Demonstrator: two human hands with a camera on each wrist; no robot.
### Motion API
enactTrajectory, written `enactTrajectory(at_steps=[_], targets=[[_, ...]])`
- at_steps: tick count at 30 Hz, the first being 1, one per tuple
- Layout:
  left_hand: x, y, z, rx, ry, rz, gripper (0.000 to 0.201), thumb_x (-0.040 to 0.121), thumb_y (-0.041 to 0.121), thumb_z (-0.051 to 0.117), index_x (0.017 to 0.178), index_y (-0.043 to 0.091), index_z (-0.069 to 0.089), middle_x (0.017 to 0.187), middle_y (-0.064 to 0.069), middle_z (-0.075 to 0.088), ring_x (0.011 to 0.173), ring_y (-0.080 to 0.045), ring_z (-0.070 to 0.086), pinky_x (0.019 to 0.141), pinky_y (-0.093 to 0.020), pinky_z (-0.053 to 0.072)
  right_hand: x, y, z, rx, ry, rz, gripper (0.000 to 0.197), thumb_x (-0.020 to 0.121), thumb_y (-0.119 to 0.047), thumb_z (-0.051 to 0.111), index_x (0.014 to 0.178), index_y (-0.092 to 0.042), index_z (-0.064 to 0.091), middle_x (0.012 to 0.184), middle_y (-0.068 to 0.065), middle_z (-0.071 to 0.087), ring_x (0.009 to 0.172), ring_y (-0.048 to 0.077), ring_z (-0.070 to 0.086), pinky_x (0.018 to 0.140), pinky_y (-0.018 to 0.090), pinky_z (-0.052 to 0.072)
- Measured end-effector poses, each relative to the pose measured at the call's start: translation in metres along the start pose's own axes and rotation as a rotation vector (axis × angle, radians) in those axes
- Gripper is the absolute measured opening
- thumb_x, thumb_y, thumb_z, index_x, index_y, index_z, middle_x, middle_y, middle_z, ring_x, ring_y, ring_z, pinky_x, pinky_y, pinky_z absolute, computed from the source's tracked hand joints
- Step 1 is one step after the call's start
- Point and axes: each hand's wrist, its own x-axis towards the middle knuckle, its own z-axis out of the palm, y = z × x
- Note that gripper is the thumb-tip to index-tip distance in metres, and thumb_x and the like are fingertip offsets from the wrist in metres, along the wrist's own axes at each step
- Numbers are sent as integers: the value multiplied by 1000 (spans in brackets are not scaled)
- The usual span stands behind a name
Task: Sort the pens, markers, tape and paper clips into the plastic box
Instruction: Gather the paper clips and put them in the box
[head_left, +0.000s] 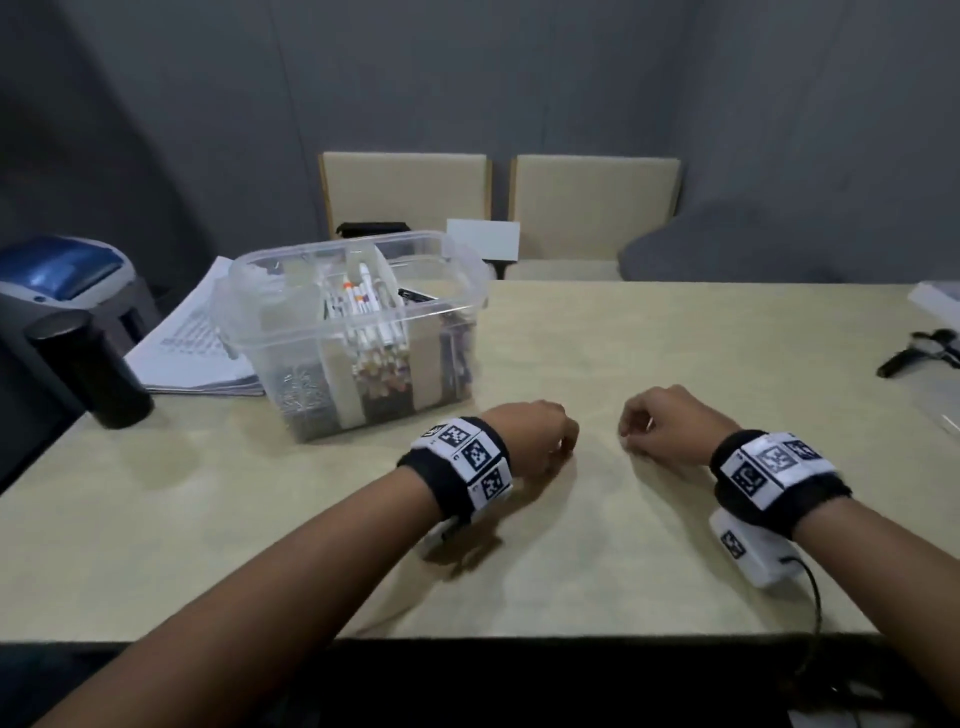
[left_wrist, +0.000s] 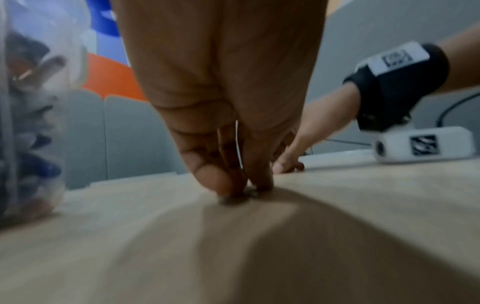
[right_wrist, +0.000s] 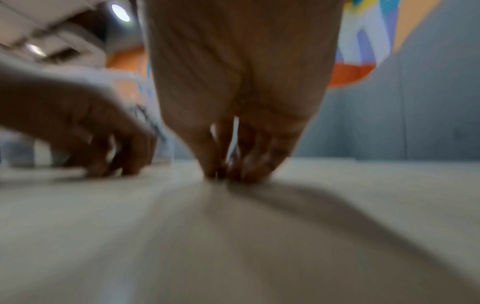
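Observation:
The clear plastic box stands at the table's back left. It holds white markers in its middle section, paper clips on the left and dark pens on the right. My left hand is right of the box with its fingers curled down. In the left wrist view its fingertips pinch a small dark paper clip against the table. My right hand is close beside it, fingertips bunched on the table. Blur hides whether it holds anything.
A black cylinder and a stack of papers lie left of the box, with a printer beyond. Two beige chairs stand behind the table. A black object lies at the far right.

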Motion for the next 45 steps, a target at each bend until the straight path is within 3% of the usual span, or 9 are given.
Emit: enactTrajectory(at_steps=[4,10,21,26,30,33,36,41,45], targets=[[9,-1,3,-22,7,-64,19,83,7,62,99,15,70,103,-10,67,94,-30,63,76,-32,52,-3,0,17,76,62,-19,14,79,-16,58,76,-26,67,78,-9,66,74,10,62,73,34,56],[6,-5,3,-121,31,-215,14,81,23,75,90,13,74,89,-9,70,81,-27,66,71,-31,55,0,-15,23,79,44,-51,13,84,-15,55,83,-23,66,83,-6,62,79,14,61,71,31,53],[-5,8,4,192,-72,-136,20,93,14,49,100,0,61,101,-17,62,86,-36,63,70,-38,51,-5,-27,26,72,27,-66,12,86,-16,56,82,-25,63,83,-6,58,83,17,61,75,36,54],[-57,-32,-68,-40,453,-199,13,91,15,50,85,9,59,83,-10,65,77,-29,60,68,-35,48,-4,-24,31,60,34,-92,10,88,-18,57,87,-24,65,92,-4,62,82,14,61,72,32,55],[-119,-96,-128,7,864,-507,12,86,19,55,81,12,64,79,-9,66,75,-31,59,70,-38,49,-3,-25,36,64,35,-138,12,86,-21,55,82,-29,63,87,-9,62,79,10,61,70,32,55],[-143,-139,-128,42,653,-788,15,82,20,56,77,14,69,81,-10,69,78,-32,62,72,-35,50,-1,-24,40,60,52,-157,16,85,-20,51,79,-31,61,85,-13,61,75,6,60,67,30,54],[-144,-158,-110,-14,359,-780,34,90,27,56,64,7,63,64,-7,60,71,-26,57,62,-30,41,-2,-30,40,67,60,-180,16,86,-22,50,80,-33,61,85,-15,60,75,4,59,68,29,54],[-142,-155,-86,-95,609,-838,61,94,50,46,61,2,64,60,-13,63,61,-29,58,57,-33,42,-6,-31,23,158,133,-179,11,89,-22,54,88,-29,63,86,-14,60,76,3,58,63,23,48],[-135,-148,-78,85,594,-805,81,94,63,27,42,10,60,51,-7,60,57,-27,56,59,-33,40,-8,-16,13,220,191,-137,12,88,-22,55,91,-26,65,87,-11,62,78,9,60,70,29,53]])
